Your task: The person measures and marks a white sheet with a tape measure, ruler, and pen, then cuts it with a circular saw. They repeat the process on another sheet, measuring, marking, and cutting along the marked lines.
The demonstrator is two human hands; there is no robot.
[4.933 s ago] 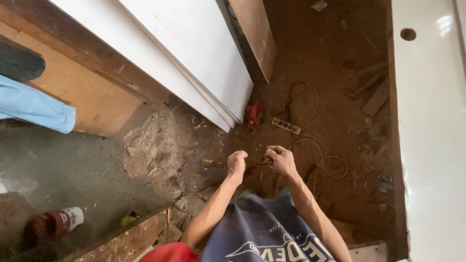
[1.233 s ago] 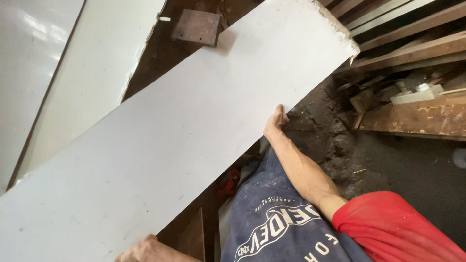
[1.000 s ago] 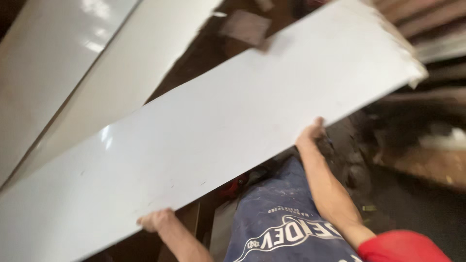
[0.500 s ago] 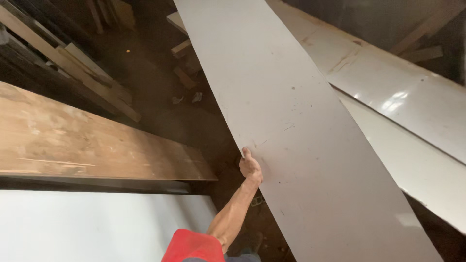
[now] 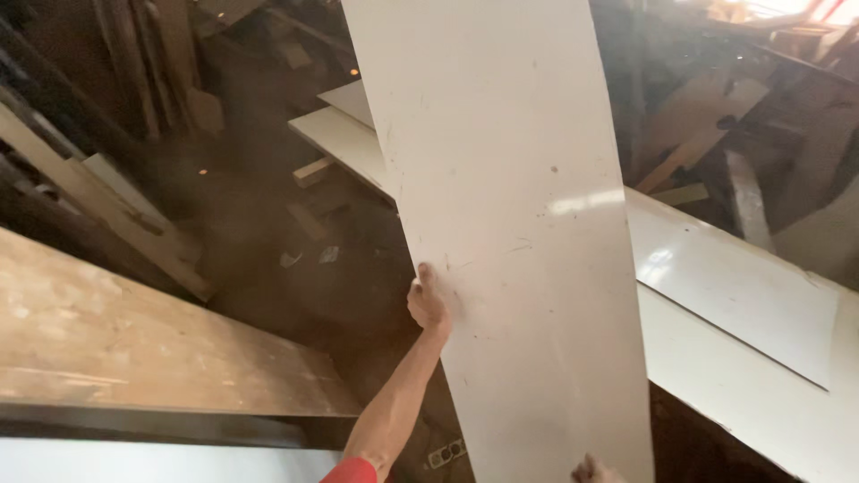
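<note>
At far left, a broad wooden plank (image 5: 152, 344) lies across the lower frame, with pale slats (image 5: 98, 210) leaning behind it over a dark dirt floor (image 5: 259, 233) strewn with scraps. From my remote seat I see the left hand (image 5: 428, 304) at centre, arm stretched up from a red sleeve (image 5: 353, 471), its fingers curled around the left edge of a long white board (image 5: 510, 224) and its thumb lying on the board's face. The board stands nearly upright, tilted a little to the left at the top, and runs from the top of the frame to the bottom. A power strip (image 5: 445, 453) lies on the floor near the elbow. At the bottom edge, the right hand (image 5: 595, 470) touches the board's lower end; only its knuckles show, so I cannot tell how it grips. To the right, more white panels (image 5: 743, 304) lie flat behind the board, and stacked timber (image 5: 761, 116) fills the upper corner.
</note>
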